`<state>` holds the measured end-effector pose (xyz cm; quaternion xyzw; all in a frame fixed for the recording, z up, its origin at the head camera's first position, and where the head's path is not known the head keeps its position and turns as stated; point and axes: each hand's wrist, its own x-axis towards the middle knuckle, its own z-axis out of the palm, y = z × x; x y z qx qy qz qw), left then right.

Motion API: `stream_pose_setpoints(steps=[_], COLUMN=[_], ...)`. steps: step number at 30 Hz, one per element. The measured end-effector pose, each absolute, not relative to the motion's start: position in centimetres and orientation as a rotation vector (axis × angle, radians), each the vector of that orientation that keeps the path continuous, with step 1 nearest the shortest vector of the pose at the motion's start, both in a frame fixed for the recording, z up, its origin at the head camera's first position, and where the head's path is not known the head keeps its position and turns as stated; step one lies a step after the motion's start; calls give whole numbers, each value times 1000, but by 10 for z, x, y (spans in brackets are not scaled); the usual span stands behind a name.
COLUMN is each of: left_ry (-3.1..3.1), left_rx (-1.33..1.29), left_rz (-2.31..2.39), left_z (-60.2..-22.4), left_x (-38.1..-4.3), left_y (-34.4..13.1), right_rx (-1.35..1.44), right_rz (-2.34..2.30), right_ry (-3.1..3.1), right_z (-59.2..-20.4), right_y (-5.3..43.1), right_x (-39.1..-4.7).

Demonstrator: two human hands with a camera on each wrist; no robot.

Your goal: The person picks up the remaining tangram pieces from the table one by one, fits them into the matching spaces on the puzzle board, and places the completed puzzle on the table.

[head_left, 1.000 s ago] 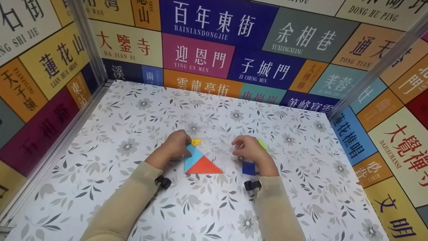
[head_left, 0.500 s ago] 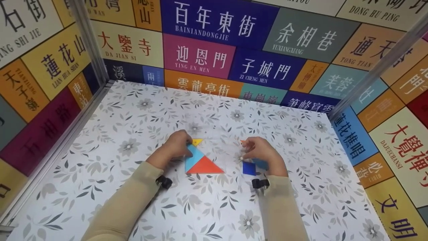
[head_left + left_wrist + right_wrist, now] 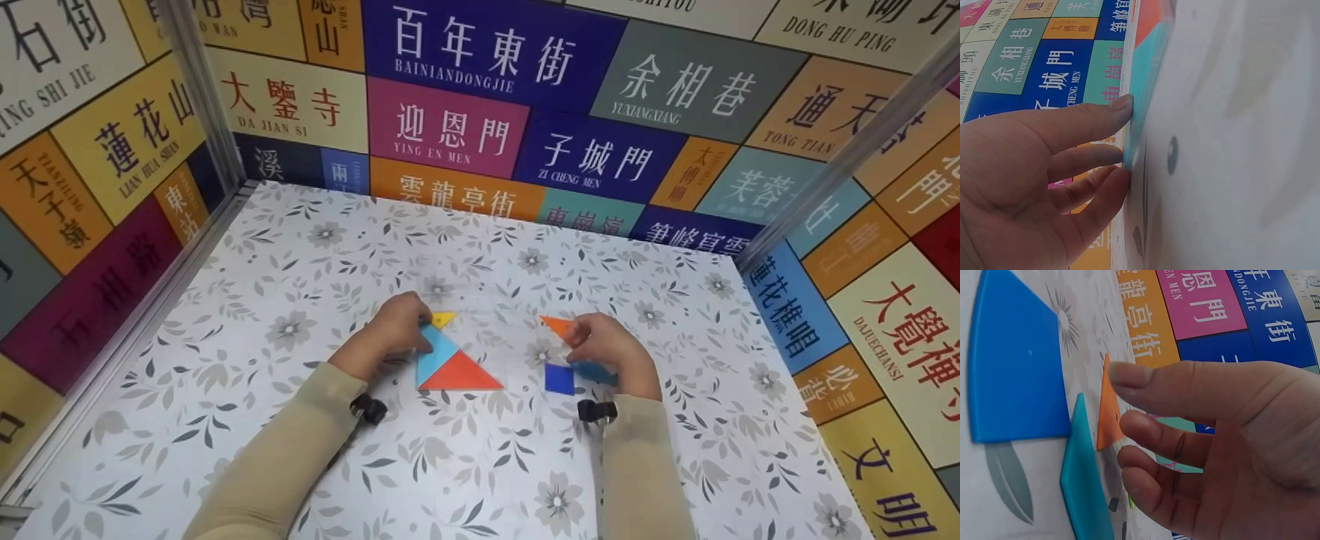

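Note:
My left hand (image 3: 394, 322) rests on a light blue tangram piece (image 3: 435, 358), its fingertips and thumb touching the tile in the left wrist view. A red triangle (image 3: 461, 375) adjoins that piece along a slanted edge, and a small yellow triangle (image 3: 444, 319) shows beside the fingers. My right hand (image 3: 619, 352) is at an orange triangle (image 3: 555, 325), covering its right part; in the right wrist view the thumb and fingers are apart, with nothing between them. Nearby are a dark blue square (image 3: 559, 379) and a teal piece (image 3: 598, 373) partly beneath the hand.
A sliver of a green piece (image 3: 1131, 501) shows beyond the right fingers. The table (image 3: 322, 465) bears a grey leaf and flower pattern. Printed panels (image 3: 480, 45) with large characters stand upright at the back and both sides.
My right hand has shifted right, uncovering the orange triangle, more of the blue square and the teal piece, while hiding the green piece in the head view. My left hand stays put.

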<state>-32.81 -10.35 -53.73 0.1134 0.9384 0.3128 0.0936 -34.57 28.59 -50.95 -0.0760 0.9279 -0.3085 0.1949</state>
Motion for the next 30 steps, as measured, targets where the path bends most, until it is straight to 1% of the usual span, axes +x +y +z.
stream_pose_setpoints(steps=[13,30], left_ry=[2739,2775], left_rx=[270,279], left_rz=[976,911], left_z=[-538,-536], left_x=[-329,-327], left_y=[-104,-102], right_rx=[45,159], right_rz=[-692,-578], right_ry=[2524,2566], right_z=[-511,-507], right_y=[295,296], right_x=[-344,-342])
